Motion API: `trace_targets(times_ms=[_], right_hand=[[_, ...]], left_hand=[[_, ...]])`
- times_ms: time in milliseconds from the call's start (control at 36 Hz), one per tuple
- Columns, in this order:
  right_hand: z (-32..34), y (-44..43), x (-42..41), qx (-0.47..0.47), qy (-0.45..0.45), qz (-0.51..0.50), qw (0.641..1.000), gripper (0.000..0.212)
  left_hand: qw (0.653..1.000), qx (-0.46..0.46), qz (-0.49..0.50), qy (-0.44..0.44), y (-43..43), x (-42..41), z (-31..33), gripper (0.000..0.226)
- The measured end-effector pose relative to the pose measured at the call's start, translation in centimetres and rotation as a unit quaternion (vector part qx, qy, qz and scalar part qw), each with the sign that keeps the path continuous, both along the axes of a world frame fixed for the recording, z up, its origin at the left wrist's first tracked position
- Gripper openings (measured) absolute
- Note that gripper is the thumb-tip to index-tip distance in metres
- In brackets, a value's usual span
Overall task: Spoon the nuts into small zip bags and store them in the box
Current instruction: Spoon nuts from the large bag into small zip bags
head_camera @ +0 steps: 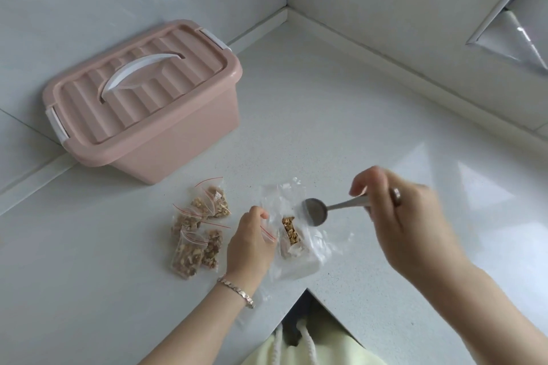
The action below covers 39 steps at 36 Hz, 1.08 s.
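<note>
Gripping the spoon (335, 207), the right hand (409, 216) hovers beside the zip bag (288, 235) pinched by the left hand (249, 243).

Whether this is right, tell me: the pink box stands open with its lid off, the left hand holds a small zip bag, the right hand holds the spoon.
Not quite. The head view shows the pink box shut, its lid on. The rest stands: the left hand holds a small zip bag and the right hand holds the spoon.
</note>
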State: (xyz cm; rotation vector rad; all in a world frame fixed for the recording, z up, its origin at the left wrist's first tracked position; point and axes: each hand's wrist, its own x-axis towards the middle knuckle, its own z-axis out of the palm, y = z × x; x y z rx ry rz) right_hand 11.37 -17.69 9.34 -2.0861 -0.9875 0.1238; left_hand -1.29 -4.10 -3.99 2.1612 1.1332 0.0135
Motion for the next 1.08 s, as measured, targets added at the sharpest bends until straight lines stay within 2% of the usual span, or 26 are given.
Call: trace_targets(times_ms=[83, 222, 306, 389, 500, 639, 722, 917, 1083], right_hand=[[-1.7, -0.5, -0.8, 0.006, -0.035, 0.004, 0.999, 0.045], [-0.2, -1.6, -2.1, 0.152, -0.084, 0.007, 0.985, 0.058], [0.1, -1.8, -2.2, 0.241, -0.106, 0.015, 0.965, 0.048], [-0.7, -1.4, -2.0, 0.263, -0.082, 0.011, 0.961, 0.046], [-2.4, -0.7, -2.1, 0.219, -0.034, 0.014, 0.975, 0.042], [-4.4, -0.5, -2.2, 0.127, -0.036, 0.037, 0.991, 0.039], [-5.8, -0.5, -1.8, 0.047, -0.017, 0.026, 0.998, 0.048], [-8.7, -0.9, -0.2, -0.044, 0.084, -0.036, 0.995, 0.042], [-10.6, -1.5, 0.2, -0.096, 0.117, -0.064, 0.987, 0.029]], left_hand=[[1.0, 0.001, -0.005, -0.001, -0.1, 0.0, 0.0, 0.031], [1.0, -0.021, -0.008, -0.003, -0.2, 0.1, 0.4, 0.031], [0.999, -0.03, -0.01, -0.022, -0.3, 0.0, 0.4, 0.036], [0.998, -0.041, -0.004, -0.038, -0.1, 0.0, 0.3, 0.037], [0.998, -0.05, 0.001, -0.044, 0.0, 0.0, 0.2, 0.037], [0.998, -0.049, 0.013, -0.033, 0.3, 0.0, -0.1, 0.034], [0.998, -0.051, -0.003, -0.043, 0.2, -0.3, -0.5, 0.033], [0.998, -0.047, -0.042, -0.01, 0.2, -0.3, -0.6, 0.039], [0.998, -0.023, -0.054, 0.011, 0.4, 0.2, -1.1, 0.038]])
